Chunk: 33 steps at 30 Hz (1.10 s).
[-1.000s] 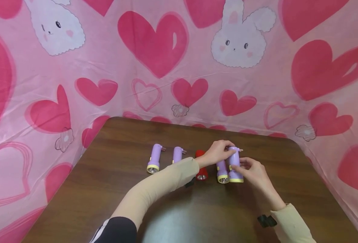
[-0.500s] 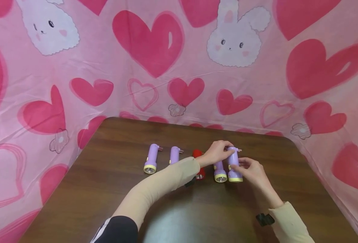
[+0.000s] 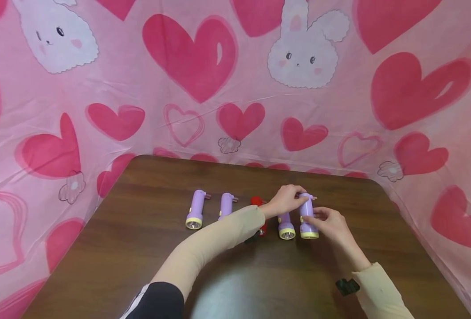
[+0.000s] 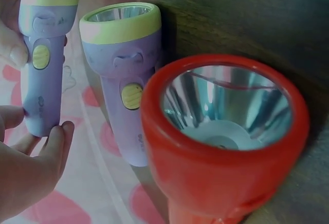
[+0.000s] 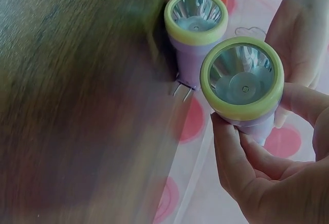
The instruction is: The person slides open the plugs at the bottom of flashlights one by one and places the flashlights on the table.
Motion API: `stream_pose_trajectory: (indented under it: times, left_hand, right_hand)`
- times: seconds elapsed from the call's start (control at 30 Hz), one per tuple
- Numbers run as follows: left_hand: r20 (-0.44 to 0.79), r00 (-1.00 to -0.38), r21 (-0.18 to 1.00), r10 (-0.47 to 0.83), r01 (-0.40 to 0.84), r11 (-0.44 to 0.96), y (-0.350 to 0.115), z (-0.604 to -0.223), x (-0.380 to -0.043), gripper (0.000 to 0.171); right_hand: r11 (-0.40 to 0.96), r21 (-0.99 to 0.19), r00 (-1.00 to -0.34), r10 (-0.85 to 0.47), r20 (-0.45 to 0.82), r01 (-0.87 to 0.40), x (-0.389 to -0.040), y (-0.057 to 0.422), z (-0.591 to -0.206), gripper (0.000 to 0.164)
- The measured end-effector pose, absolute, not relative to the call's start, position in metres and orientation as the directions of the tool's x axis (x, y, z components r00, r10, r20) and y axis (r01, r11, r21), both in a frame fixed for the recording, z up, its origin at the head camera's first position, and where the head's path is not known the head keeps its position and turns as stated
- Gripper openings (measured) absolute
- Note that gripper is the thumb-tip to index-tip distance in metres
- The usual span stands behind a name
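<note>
Both hands hold a purple flashlight (image 3: 307,208) with a yellow rim, at the right end of a row of flashlights. My left hand (image 3: 285,199) reaches across and pinches its tail end, beside the plug prongs. Lower down, near the head and yellow switch, my right hand (image 3: 333,223) grips it between thumb and fingers. The lens (image 5: 241,75) faces the right wrist camera. Just left of it lies another purple flashlight (image 3: 286,228). A red flashlight (image 4: 221,183) comes after that, partly hidden under the left forearm in the head view.
Further left on the brown wooden table (image 3: 147,248) lie two more purple flashlights, one at the far left (image 3: 197,206) and one (image 3: 226,206) partly covered by the left sleeve (image 3: 215,239). A pink cloth (image 3: 195,124) with hearts and rabbits hangs behind the table.
The held flashlight has shifted slightly right, widening the gap to the purple flashlight beside it. Both hands keep their grip. The head view has turned a little to the right.
</note>
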<state>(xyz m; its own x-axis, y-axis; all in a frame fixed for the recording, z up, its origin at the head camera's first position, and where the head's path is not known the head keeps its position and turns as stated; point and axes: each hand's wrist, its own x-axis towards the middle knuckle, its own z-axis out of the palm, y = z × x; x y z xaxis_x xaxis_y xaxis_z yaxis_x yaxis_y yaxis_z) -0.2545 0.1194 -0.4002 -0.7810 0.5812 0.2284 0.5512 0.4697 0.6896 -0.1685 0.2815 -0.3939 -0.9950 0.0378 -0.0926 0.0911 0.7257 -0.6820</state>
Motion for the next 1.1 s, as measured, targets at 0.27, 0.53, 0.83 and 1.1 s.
stream_pose_trajectory:
  times: [0.27, 0.53, 0.83, 1.1]
  left_hand:
    - [0.217, -0.777, 0.694, 0.591, 0.549, 0.466, 0.128, -0.404, -0.259, 0.027]
    - [0.174, -0.788, 0.708, 0.591, 0.517, 0.481, 0.134, -0.409, -0.263, 0.027]
    - [0.103, -0.805, 0.752, 0.584, 0.448, 0.484, 0.141, -0.415, -0.268, 0.028]
    - [0.097, -0.805, 0.712, 0.586, 0.468, 0.524, 0.147, -0.420, -0.274, 0.027]
  right_hand:
    - [0.736, -0.668, -0.993, 0.050, -0.109, 0.111, -0.171, 0.288, -0.395, 0.055]
    - [0.732, -0.669, -0.989, 0.047, -0.137, 0.127, -0.173, 0.295, -0.398, 0.057]
    - [0.735, -0.662, -0.986, 0.060, -0.153, 0.147, -0.178, 0.300, -0.404, 0.056]
    - [0.731, -0.664, -0.984, 0.067, -0.162, 0.159, -0.181, 0.302, -0.406, 0.056]
